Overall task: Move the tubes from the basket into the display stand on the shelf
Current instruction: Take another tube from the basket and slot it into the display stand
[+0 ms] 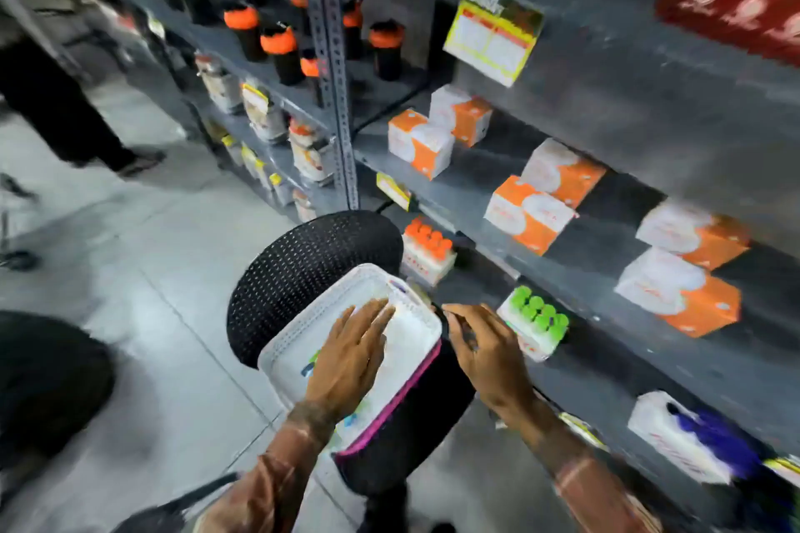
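Basket: a white basket (pixel 298 329) with a pink rim sits on the seat of a black mesh chair (pixel 303 255), just beside the shelf (pixel 606 364).
Tubes: I can only make out blurred green and blue bits low in the basket, partly under my left hand; I cannot count them.
Left hand (pixel 350 353): reaching down into the basket, fingers stretched flat and together, palm down; nothing gripped that I can see.
Right hand (pixel 485 353): hovering between the basket rim and the stand, fingers loosely curled; whether something small is pinched in them I cannot tell through the blur.
Stand: the green-capped stand (pixel 534 325) on the shelf looks already well filled; an orange-capped stand (pixel 426 253) sits further along, a purple one (pixel 692 435) nearer me.
Handling, my guess: the tubes look like light, stiff plastic, smooth and likely to roll or slip.
Where I'd hold: mid-body between thumb and two fingers, cap up, so the tube drops straight into a slot.
Risk: a tilted tube could catch on its neighbours' caps.
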